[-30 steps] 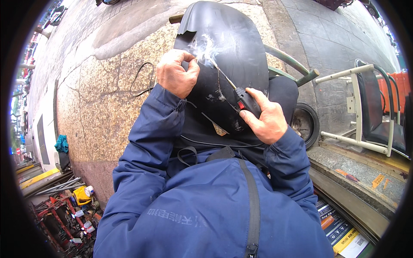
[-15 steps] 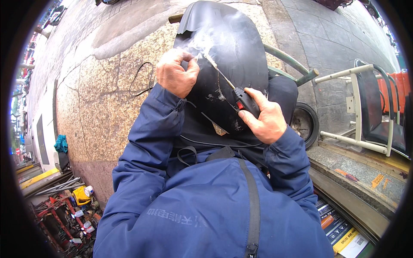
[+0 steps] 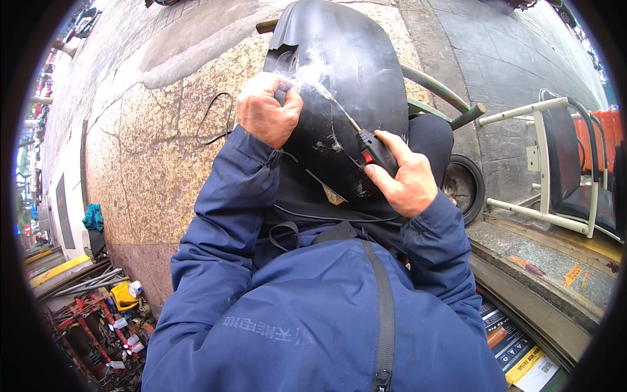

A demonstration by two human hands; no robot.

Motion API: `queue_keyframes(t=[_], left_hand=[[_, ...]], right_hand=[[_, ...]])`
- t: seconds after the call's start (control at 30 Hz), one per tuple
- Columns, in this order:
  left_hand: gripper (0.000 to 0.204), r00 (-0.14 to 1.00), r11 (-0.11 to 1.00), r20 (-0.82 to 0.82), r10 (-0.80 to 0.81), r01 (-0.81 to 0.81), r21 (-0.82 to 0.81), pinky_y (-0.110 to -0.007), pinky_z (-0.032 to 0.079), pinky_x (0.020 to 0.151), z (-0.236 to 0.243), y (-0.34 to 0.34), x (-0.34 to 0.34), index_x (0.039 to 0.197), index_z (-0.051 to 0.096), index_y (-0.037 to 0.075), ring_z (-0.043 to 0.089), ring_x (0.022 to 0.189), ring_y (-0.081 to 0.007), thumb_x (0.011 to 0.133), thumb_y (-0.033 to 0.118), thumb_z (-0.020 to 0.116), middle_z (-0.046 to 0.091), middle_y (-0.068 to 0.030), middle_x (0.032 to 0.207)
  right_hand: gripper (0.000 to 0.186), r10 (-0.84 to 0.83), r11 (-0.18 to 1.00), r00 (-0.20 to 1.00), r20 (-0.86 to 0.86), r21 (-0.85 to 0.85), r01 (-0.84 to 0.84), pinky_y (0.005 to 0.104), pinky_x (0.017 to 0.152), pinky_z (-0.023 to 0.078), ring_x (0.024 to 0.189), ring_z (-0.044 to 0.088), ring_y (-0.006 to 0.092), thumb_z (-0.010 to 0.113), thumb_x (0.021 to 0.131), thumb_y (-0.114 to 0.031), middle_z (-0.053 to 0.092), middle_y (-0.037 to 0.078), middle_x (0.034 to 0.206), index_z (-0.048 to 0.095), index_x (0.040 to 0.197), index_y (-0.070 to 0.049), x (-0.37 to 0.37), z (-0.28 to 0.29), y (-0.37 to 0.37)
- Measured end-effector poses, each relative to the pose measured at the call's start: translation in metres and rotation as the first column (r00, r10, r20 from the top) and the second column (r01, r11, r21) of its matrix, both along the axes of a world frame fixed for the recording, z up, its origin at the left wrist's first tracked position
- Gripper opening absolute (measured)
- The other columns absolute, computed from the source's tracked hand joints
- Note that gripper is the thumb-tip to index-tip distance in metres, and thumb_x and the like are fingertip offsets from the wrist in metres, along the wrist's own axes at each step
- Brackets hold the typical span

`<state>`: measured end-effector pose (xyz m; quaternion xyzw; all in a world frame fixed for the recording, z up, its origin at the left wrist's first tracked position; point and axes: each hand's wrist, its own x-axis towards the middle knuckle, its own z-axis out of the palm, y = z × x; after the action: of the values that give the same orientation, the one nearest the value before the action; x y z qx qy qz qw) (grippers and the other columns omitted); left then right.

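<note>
A curved black plastic panel (image 3: 372, 62) rests across my lap, with a pale, rough seam running down its surface. My right hand (image 3: 408, 183) grips a soldering iron by its black handle (image 3: 377, 153), which carries a red switch. The iron's metal shaft slants up and left to the panel, where white smoke (image 3: 312, 73) veils the tip. Close by on the left, my left hand (image 3: 268, 111) is closed in a pinch at the panel's left side. Whatever its fingertips hold is lost in the smoke.
Behind the panel, a green wooden chair frame (image 3: 444, 95) sticks out to the right. A tyre (image 3: 465, 186) lies by my right leg, near a metal-framed chair (image 3: 568, 163). Red racks of tools (image 3: 91, 333) fill the lower left. A thin black cord loop (image 3: 214, 117) lies on the paving.
The smoke has thinned and drifted, baring a notch at the panel's upper left. My right hand and the iron have shifted very slightly right; my left hand keeps its place.
</note>
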<state>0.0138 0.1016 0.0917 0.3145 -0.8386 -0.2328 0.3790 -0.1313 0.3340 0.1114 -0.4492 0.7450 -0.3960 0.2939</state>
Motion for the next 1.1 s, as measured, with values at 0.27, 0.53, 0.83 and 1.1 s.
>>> queue_keyframes(t=[0.27, 0.53, 0.83, 1.1], left_hand=[[0.009, 0.998, 0.999, -0.057, -0.015, 0.013, -0.031, -0.041, 0.055, 0.075, -0.0034, -0.0025, -0.0004, 0.085, 0.074, 0.002, 0.07, 0.08, -0.0339, 0.078, 0.008, 0.075, 0.071, -0.0161, 0.085], [0.007, 0.995, 0.999, -0.097, -0.024, 0.021, -0.03, -0.039, 0.056, 0.074, -0.0045, -0.0029, -0.0003, 0.084, 0.073, 0.003, 0.07, 0.079, -0.033, 0.078, 0.006, 0.075, 0.072, -0.0155, 0.085], [0.012, 0.997, 1.0, -0.067, 0.028, -0.027, 0.016, -0.039, 0.056, 0.071, -0.0065, -0.0043, 0.0025, 0.085, 0.072, 0.002, 0.071, 0.075, -0.0337, 0.076, 0.008, 0.077, 0.071, -0.0169, 0.081], [0.013, 0.992, 0.997, -0.124, -0.004, 0.014, 0.078, -0.04, 0.056, 0.072, 0.0, -0.0005, 0.0045, 0.086, 0.072, 0.002, 0.071, 0.076, -0.0326, 0.075, 0.008, 0.076, 0.072, -0.0171, 0.082]], right_hand=[[0.052, -0.004, 1.0, 1.0, 0.013, 0.015, 0.003, 0.0336, 0.089, 0.054, 0.098, 0.073, 0.0249, 0.074, 0.089, -0.008, 0.073, 0.021, 0.107, 0.056, 0.136, 0.0, -0.0002, -0.0017, -0.0009], [0.052, 0.019, 0.999, 1.0, 0.02, 0.033, -0.02, 0.034, 0.089, 0.055, 0.099, 0.073, 0.0264, 0.075, 0.089, -0.007, 0.073, 0.022, 0.107, 0.056, 0.137, 0.0, 0.0018, 0.0033, -0.0016], [0.052, 0.002, 1.0, 1.0, 0.002, 0.017, -0.002, 0.0342, 0.089, 0.055, 0.097, 0.074, 0.0262, 0.075, 0.088, -0.008, 0.073, 0.023, 0.106, 0.056, 0.136, 0.001, 0.0024, 0.0024, -0.0013], [0.052, 0.001, 1.0, 1.0, 0.004, 0.025, -0.001, 0.0338, 0.089, 0.054, 0.097, 0.073, 0.0243, 0.074, 0.088, -0.008, 0.073, 0.022, 0.105, 0.056, 0.137, 0.0, 0.0005, 0.0017, -0.0016]])
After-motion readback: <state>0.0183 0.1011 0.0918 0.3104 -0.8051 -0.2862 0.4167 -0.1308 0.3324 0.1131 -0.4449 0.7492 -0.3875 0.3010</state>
